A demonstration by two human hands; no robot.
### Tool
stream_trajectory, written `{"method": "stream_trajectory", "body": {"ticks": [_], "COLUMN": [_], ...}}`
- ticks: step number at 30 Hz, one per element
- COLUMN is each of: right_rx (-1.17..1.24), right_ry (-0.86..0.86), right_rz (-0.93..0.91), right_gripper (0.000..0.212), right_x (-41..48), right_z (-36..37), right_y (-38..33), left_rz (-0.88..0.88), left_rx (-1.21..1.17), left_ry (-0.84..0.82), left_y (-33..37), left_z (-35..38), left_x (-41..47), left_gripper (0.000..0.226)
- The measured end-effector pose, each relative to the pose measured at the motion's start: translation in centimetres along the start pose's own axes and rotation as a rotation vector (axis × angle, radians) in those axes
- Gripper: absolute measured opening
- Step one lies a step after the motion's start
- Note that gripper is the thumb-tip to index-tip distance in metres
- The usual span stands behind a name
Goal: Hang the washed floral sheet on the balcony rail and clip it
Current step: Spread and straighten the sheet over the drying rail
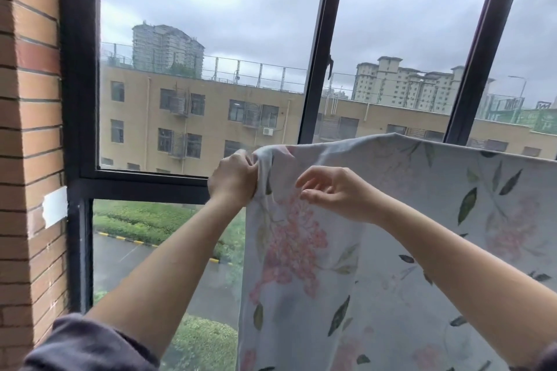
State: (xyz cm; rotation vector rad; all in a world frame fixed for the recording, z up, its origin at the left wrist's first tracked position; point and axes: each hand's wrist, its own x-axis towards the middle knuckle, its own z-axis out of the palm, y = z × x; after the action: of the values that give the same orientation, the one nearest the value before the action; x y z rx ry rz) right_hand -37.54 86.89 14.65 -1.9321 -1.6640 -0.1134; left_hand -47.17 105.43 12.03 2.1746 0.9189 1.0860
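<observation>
Where the view is failing: the floral sheet (391, 220) is hiding whatever is bearing it, and its lower part is running off frame.
Sheet: hanging before the window frame (316, 69).
Left hand (233, 179): raised, fingers gripping the bunched top-left corner.
Right hand (334, 193): hovering just beside, fingers loosely bent, holding nothing.

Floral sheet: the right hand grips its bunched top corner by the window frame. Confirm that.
Not right: the left hand grips the bunched top corner of the floral sheet by the window frame, as the head view shows. The right hand is open, holding nothing.
</observation>
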Motion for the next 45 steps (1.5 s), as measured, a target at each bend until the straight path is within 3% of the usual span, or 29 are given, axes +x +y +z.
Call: {"method": "stream_trajectory", "body": {"ticks": [2,4,6,10,12,16,19,25,29,32,34,37,40,42,45], "right_rx": [-0.143,-0.274,-0.368,-0.499,-0.534,-0.414,-0.276,-0.333,-0.293,-0.325,-0.38,-0.418,-0.401,-0.555,-0.821], "right_ry": [0.15,0.302,0.43,0.526,0.496,0.402,0.461,0.672,0.707,0.549,0.549,0.702,0.531,0.337,0.102], "right_rz": [-0.052,-0.095,-0.084,0.091,0.215,0.331,0.311,0.345,0.259,0.289,0.269,-0.04,-0.395,-0.524,-0.396], "right_gripper": [0.011,0.012,0.015,0.029,0.033,0.021,0.016,0.018,0.018,0.019,0.016,0.018,0.028,0.038,0.039], "right_x": [0.0,0.2,0.3,1.2,1.6,1.9,2.9,5.7,6.4,6.2,6.0,5.3,3.5,2.8,3.2], "right_z": [-1.1,-2.7,-4.5,-7.9,-9.5,-11.7,-12.2,-12.2,-12.7,-11.9,-10.7,-7.0,-2.0,0.9,2.7], "right_y": [0.6,1.6,2.7,4.9,6.1,8.6,9.5,9.3,8.6,8.6,8.1,5.1,-0.8,-3.5,-5.7], "left_rz": [-0.246,-0.358,-0.296,-0.13,-0.119,-0.091,-0.067,-0.084,-0.027,-0.066,-0.033,0.066,0.102,0.148,0.24], "left_rx": [-0.263,-0.687,-1.014,-1.329,-1.286,-1.122,-1.172,-1.106,-1.131,-0.942,-0.843,-0.86,-0.944,-0.925,-0.82], "left_ry": [-0.266,-0.486,-0.475,-0.375,-0.303,-0.132,-0.094,0.015,0.071,0.128,0.11,-0.033,-0.18,-0.216,-0.195], "left_y": [0.7,1.7,2.6,3.8,4.3,5.8,7.0,6.9,6.5,5.4,4.6,3.9,4.2,4.2,4.1], "left_z": [0.0,-0.3,-0.8,-2.6,-3.1,-4.6,-5.4,-7.6,-9.6,-9.5,-9.0,-8.7,-8.9,-8.9,-8.9], "left_x": [0.0,-0.6,-0.8,-0.5,0.4,1.6,1.8,4.2,5.4,5.1,4.6,3.6,3.0,2.6,1.9], "left_gripper": [0.033,0.036,0.043,0.05,0.051,0.026,0.014,0.006,0.01,0.011,0.009,0.013,0.028,0.029,0.022]}}
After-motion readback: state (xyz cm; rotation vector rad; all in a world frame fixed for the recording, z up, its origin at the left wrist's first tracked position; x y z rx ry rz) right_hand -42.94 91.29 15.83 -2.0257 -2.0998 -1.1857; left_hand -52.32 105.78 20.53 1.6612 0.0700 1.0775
